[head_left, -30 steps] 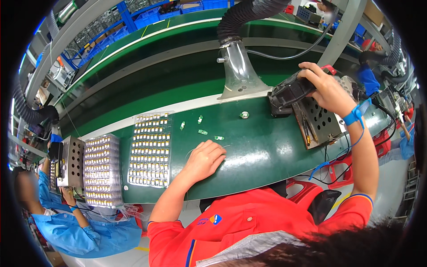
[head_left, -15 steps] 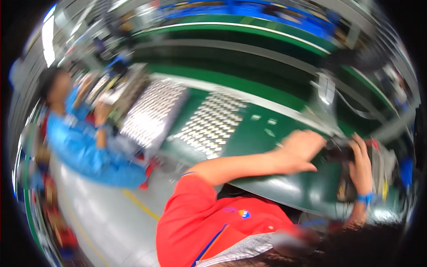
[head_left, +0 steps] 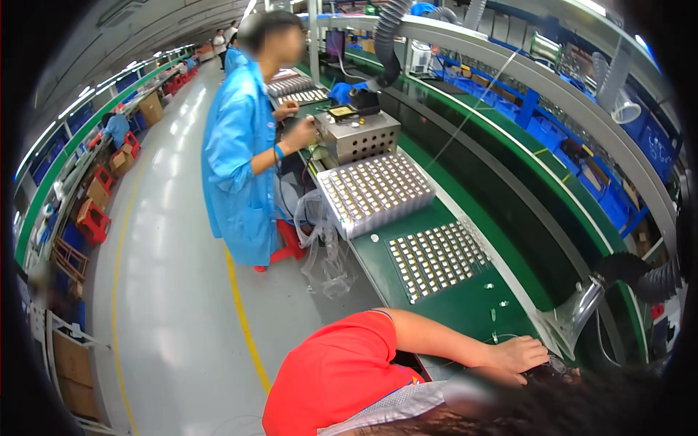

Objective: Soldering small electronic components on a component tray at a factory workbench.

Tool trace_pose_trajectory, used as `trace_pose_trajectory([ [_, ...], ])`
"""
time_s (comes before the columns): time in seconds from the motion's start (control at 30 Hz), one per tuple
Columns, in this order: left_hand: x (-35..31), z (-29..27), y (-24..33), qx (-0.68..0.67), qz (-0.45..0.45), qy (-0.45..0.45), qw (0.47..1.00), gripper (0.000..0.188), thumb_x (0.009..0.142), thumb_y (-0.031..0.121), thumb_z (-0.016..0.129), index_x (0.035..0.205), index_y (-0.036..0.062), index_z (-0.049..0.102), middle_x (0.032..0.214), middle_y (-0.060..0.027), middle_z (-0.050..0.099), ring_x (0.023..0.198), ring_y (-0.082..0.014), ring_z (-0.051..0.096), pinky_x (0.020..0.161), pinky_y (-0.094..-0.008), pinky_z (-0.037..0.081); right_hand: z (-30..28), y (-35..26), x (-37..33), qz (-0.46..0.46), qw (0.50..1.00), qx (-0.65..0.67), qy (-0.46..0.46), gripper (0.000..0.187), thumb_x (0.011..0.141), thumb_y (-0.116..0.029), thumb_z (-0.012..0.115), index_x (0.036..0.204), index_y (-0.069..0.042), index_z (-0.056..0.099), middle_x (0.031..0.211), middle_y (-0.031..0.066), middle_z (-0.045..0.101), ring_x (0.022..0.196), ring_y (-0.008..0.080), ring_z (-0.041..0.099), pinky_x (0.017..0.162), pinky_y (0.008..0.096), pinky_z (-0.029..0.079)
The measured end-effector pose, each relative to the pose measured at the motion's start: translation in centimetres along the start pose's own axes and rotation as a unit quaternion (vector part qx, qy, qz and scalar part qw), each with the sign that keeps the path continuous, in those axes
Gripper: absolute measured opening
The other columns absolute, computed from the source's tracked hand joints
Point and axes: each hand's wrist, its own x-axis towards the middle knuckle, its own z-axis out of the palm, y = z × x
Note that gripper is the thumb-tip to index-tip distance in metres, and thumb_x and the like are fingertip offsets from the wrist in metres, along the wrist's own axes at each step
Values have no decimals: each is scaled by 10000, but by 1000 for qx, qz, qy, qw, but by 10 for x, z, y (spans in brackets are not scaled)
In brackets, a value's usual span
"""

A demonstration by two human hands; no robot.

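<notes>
My left hand (head_left: 512,357) is at the lower right, over the near end of the green bench. Its thumb stands apart from the bent fingers, and nothing shows between them. The fingertips are beside a dark object (head_left: 556,369) whose kind I cannot make out. Hair at the lower edge covers most of my right hand; only a small patch of skin shows past the dark object, and its fingers cannot be read. Small pale parts (head_left: 491,285) and a thin green piece (head_left: 494,315) lie on the bench beyond my left hand.
Rows of small white-and-yellow parts (head_left: 440,259) lie on the bench, with a filled tray (head_left: 374,187) and perforated metal box (head_left: 358,136) farther off. A co-worker in blue (head_left: 243,160) sits on a red stool (head_left: 289,245). A clear extraction hood (head_left: 578,316) hangs at right.
The view has swung left and up, so the aisle and co-worker show more fully. My hands now sit lower in the picture, and my right hand, visible before, is almost wholly hidden.
</notes>
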Motion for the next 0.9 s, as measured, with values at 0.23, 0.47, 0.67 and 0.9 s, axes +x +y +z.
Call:
trace_pose_trajectory([
  [0.23, -1, -6, -7, -77, -10, -45, 996, 559, 616, 177, 717, 1083, -20, 482, 1118, -197, 515, 1021, -375, 523, 862, -441, 439, 22, 0, -2, 86, 995, 54, 19, 487, 667, -16, 569, 1151, -25, 518, 1170, 210, 525, 1100, 400, 473, 975, 464, 340],
  [0.47, -12, 5, -18, -76, 53, 8, 996, 485, 611, 239, 702, 983, 8, 492, 978, -151, 524, 914, -348, 528, 788, -429, 433, -2, -56, 15, 336, 926, 154, -83, 507, 668, -30, 580, 1169, -24, 504, 1198, 197, 511, 1119, 396, 471, 963, 452, 360],
  [0.67, -11, -3, -6, -96, 37, -9, 995, 483, 597, 225, 704, 984, 0, 523, 1016, -155, 560, 947, -341, 547, 836, -421, 433, 27, -24, -14, 151, 977, 152, 12, 507, 678, -37, 581, 1178, -21, 496, 1202, 206, 507, 1116, 404, 479, 958, 446, 374],
  [0.9, -11, -3, -7, -95, 45, 6, 994, 460, 605, 217, 707, 970, 3, 527, 990, -148, 567, 894, -328, 561, 797, -406, 445, 6, -56, -2, 339, 919, 193, -63, 480, 679, -26, 579, 1153, -8, 512, 1170, 219, 528, 1106, 401, 496, 953, 440, 383],
])
